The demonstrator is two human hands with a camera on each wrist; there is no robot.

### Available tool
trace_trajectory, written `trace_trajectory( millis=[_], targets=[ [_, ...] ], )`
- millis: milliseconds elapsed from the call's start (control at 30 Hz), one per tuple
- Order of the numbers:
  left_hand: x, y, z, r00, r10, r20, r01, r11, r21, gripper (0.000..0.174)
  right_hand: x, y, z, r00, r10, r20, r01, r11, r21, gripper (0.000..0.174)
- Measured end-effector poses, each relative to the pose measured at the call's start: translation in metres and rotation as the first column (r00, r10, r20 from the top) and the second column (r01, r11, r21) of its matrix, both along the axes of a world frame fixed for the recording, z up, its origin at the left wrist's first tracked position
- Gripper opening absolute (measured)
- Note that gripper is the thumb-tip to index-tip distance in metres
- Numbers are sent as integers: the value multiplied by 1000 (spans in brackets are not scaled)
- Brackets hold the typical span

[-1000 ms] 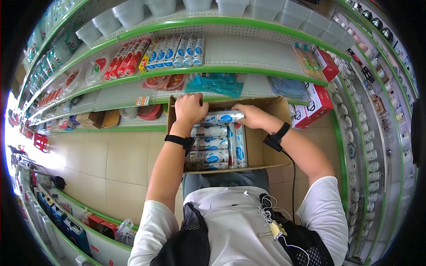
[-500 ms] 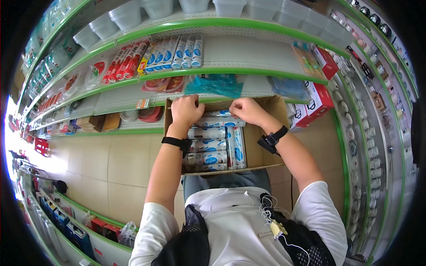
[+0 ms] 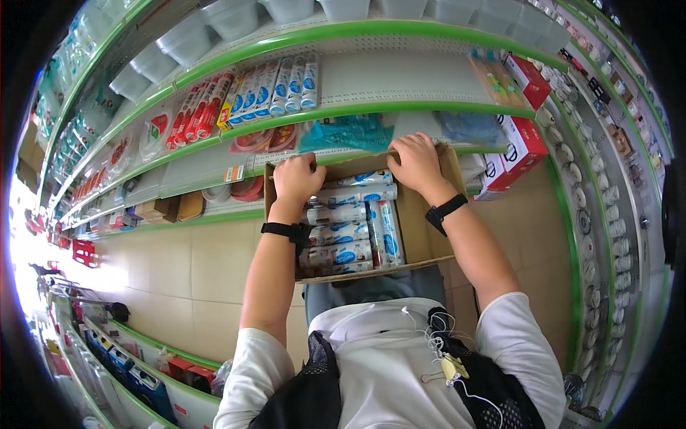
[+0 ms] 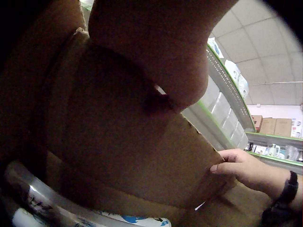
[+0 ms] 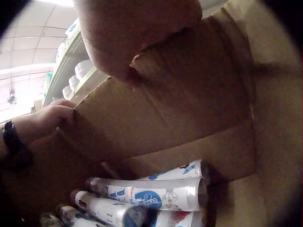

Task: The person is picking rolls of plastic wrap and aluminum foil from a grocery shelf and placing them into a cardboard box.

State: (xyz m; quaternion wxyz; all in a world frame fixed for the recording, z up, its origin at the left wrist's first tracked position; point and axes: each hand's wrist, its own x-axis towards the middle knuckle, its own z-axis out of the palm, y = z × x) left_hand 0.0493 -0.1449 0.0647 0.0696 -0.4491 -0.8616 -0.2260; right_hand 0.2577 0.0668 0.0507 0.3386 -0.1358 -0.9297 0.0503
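Note:
An open cardboard box (image 3: 423, 236) sits against the person's front, with several white-and-blue plastic-wrapped rolls (image 3: 357, 194) lying inside it. Most of them lie crosswise on the left; two run lengthwise beside them. My left hand (image 3: 296, 179) grips the far wall's rim near its left corner. Farther right along that rim, my right hand (image 3: 418, 164) holds the cardboard, thumb on the inner side and fingers over the edge. In the right wrist view, the roll ends (image 5: 196, 194) show below the far wall.
Shelves with green edges (image 3: 386, 114) stand right behind the box. Similar white-and-blue rolls (image 3: 282, 86), red rolls (image 3: 200, 107) and teal bags (image 3: 346, 134) are on them. Red-and-white boxes (image 3: 525, 154) stand at the right. Tiled floor (image 3: 221, 250) lies to the left.
My right hand has let go of a roll at the far end of the box and moved up and right onto the rim. My left hand has stayed on the rim.

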Motion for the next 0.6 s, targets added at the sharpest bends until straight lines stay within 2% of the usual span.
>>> trace_trajectory(
  millis=[33,267,333,367,433,600],
  targets=[
    [-1,2,-1,1000,6,6,-6,1000,-1,26,0,0,-1,998,-29,54,30,999,-28,19],
    [-7,15,-6,999,-13,-33,10,996,-90,25,-1,8,-6,994,-53,93,61,994,-87,26],
    [-13,21,-11,998,-53,41,50,997,59,24,-2,12,-8,994,-64,86,71,994,-82,29],
    [-17,24,-13,998,-58,31,57,997,49,24,-2,13,-9,995,-69,77,76,993,-92,29],
    [-19,32,-10,973,-68,223,-7,948,319,24,-3,16,-8,990,-86,114,98,990,-101,30],
    [-48,56,-11,944,-97,315,-26,930,366,23,-12,23,-21,989,-109,98,115,992,-54,31]
  ],
)
